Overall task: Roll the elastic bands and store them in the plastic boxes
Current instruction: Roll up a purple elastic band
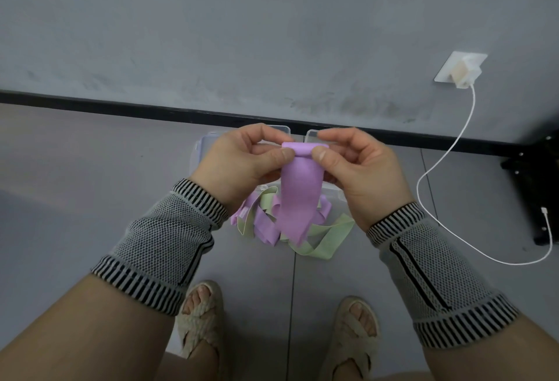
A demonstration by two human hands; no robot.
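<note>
Left hand [242,159] and right hand [357,162] each pinching an end of the purple elastic band [299,193], raised over the floor's clear plastic boxes [311,135] for rolling its top edge tight

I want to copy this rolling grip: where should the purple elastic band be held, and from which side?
Hold the purple elastic band at its rolled top edge, pinching each end of the roll. Come in from the sides, as the left hand and right hand do: the roll lies crosswise and the loose tail hangs free below, so thumbs can likely turn it.
</note>
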